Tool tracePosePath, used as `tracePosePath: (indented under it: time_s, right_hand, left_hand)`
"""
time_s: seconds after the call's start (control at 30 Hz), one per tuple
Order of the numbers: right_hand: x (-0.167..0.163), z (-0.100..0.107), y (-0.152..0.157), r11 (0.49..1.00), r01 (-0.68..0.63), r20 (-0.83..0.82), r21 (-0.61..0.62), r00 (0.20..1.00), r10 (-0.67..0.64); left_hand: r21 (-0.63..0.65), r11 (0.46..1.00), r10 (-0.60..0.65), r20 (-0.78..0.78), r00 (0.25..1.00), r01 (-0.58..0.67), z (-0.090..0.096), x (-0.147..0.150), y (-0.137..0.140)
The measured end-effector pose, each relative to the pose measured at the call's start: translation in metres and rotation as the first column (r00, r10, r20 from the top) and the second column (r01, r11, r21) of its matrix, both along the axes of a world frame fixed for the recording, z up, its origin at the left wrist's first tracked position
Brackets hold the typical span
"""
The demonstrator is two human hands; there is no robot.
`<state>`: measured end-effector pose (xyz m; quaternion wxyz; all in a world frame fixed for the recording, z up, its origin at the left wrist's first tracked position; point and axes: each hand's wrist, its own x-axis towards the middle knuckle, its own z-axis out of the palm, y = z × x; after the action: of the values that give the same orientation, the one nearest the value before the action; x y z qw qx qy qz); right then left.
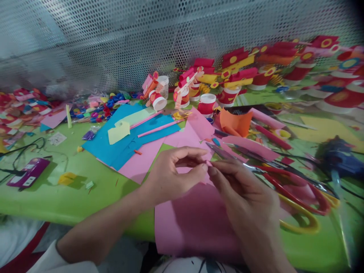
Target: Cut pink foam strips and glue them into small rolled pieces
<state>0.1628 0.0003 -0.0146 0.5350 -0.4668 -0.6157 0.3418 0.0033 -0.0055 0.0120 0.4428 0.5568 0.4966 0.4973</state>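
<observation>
Both my hands meet over a large sheet of pink paper (pixel 182 223) at the table's front edge. Between thumb and finger, my left hand (pixel 173 172) pinches one end of a small pink paper piece (pixel 208 163). The other end is pinched by my right hand (pixel 244 201). Fingertips cover most of the piece, so its full shape is hidden. Beside my right hand lie scissors with red handles (pixel 301 185) and scissors with yellow handles (pixel 311 223). Beyond my left hand a blue sheet (pixel 113 151) lies over pink paper, with thin pink strips (pixel 159 129) on it.
Red paper cups (pixel 206 105) with rolled-paper models stand along the back against a perforated metal screen (pixel 119 41). A dark blue glue gun (pixel 341 159) lies at right with its cord. At left sit a purple power strip (pixel 28 173) and a yellow paper piece (pixel 67 178).
</observation>
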Motion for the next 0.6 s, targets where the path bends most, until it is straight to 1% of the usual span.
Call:
tracePosePath:
  time_s: [0.13,0.2,0.27,0.37,0.43,0.53,0.6]
  right_hand:
    - [0.000,0.003,-0.003,0.999,0.006,0.002,-0.043,1.000,-0.006]
    - [0.001,0.005,-0.004,0.997,-0.003,-0.019,-0.075,1.000,0.002]
    - [0.001,0.005,-0.003,0.994,-0.037,-0.043,-0.104,0.999,0.032]
    - [0.000,0.006,-0.002,0.984,-0.093,-0.093,-0.155,0.992,0.079]
    - [0.000,0.006,-0.001,0.975,-0.109,-0.134,-0.195,0.987,0.084]
    - [0.001,0.007,-0.001,0.968,-0.106,-0.175,-0.227,0.982,0.066]
    - [0.001,0.007,-0.001,0.969,-0.103,-0.192,-0.222,0.979,0.060]
  left_hand:
    - [0.060,0.997,-0.050,-0.062,0.997,0.054,0.003,-0.004,0.003]
    - [0.062,0.995,-0.070,-0.077,0.995,0.075,0.000,-0.004,0.003]
    - [0.047,0.998,-0.048,-0.041,0.998,0.050,-0.004,-0.002,0.002]
    - [0.040,0.998,0.044,0.053,0.998,-0.047,-0.011,0.001,0.001]
    - [0.035,0.996,0.080,0.092,0.993,-0.083,-0.014,0.004,0.000]
    - [0.032,0.997,0.066,0.126,0.990,-0.070,-0.016,0.007,0.000]
    - [0.041,0.997,0.062,0.141,0.988,-0.069,-0.015,0.009,-0.001]
